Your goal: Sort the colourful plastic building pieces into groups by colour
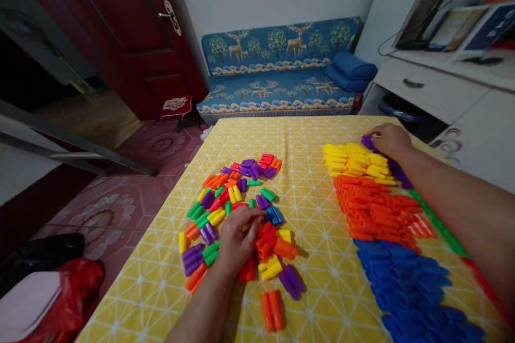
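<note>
Sorting colours on the counter (309, 193) seems the step now. The right hand (389, 140) bends its fingers over a purple block (366, 142) beside the yellow pile (354, 161); the left hand (239, 236) has fingertips close together by a blue block (275, 216). I can't tell if either grips. Neat placing seems needed next.

Bare left hand (238, 231), bare right hand (391, 141), both forearms (454, 193) uncovered

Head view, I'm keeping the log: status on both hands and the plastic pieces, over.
Left grip at the mixed pieces, hold unclear. Right grip touching a purple piece beside the yellow stack. Right forearm partly blocks the purple row.
</note>
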The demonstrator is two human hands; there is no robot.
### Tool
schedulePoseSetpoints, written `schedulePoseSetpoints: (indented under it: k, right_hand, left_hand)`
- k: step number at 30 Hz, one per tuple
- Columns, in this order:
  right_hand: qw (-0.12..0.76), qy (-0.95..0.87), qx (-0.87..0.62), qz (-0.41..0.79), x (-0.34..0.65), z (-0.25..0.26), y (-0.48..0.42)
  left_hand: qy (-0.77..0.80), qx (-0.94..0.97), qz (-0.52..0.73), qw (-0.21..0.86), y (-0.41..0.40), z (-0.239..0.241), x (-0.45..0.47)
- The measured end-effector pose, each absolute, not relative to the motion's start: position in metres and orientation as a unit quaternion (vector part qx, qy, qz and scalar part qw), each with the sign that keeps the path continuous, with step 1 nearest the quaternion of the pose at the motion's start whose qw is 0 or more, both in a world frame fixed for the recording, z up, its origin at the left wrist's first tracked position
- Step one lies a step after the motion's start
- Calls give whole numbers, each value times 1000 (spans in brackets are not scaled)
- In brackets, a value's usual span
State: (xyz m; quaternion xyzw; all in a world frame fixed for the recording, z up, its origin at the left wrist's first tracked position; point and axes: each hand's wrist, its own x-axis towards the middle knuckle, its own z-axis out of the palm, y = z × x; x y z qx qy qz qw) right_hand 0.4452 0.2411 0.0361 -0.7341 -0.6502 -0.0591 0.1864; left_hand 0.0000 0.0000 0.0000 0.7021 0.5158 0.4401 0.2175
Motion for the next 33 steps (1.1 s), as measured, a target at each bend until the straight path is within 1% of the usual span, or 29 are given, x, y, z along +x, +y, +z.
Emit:
schedulePoseSetpoints:
  k: [2, 3, 6, 10, 12, 15, 18, 21, 23, 26, 28, 31, 33]
  right_hand:
    - [190, -652, -731, -64, 435, 45, 233]
    - [207, -657, -722, -63, 428, 51, 229]
    - [296, -682, -668, -28, 391, 69, 210]
    - [411, -724, -544, 103, 313, 86, 148]
    - [426, -746, -477, 186, 270, 87, 97]
    - [410, -756, -434, 267, 215, 73, 18]
    - [442, -713, -471, 272, 182, 38, -35]
    - [501, -632, -527, 266, 165, 1, -51]
    - [536, -579, -549, 276, 158, -16, -50]
    - [574, -524, -538, 328, 150, -24, -47]
    - [587, -505, -510, 376, 147, -23, -47]
    - [598, -492, -464, 431, 146, -19, -49]
    - [605, -484, -448, 445, 147, -18, -50]
  left_hand:
    - [515, 701, 442, 218, 0, 0, 0]
    - [513, 701, 444, 219, 0, 0, 0]
    - [511, 698, 448, 224, 1, -2, 0]
    - [514, 694, 451, 226, 2, -5, -1]
    - [513, 695, 450, 226, 2, -7, -1]
    - [506, 699, 450, 229, 3, -8, -1]
    - [498, 691, 469, 233, 2, -6, 0]
    - [487, 661, 518, 241, 0, -1, 0]
    - [476, 628, 560, 257, -2, 1, 0]
    - [460, 575, 607, 299, -1, 7, -1]
    - [461, 557, 615, 314, 0, 13, -2]
    - [484, 602, 553, 312, -1, 27, -8]
    - [480, 694, 446, 298, -6, 37, -15]
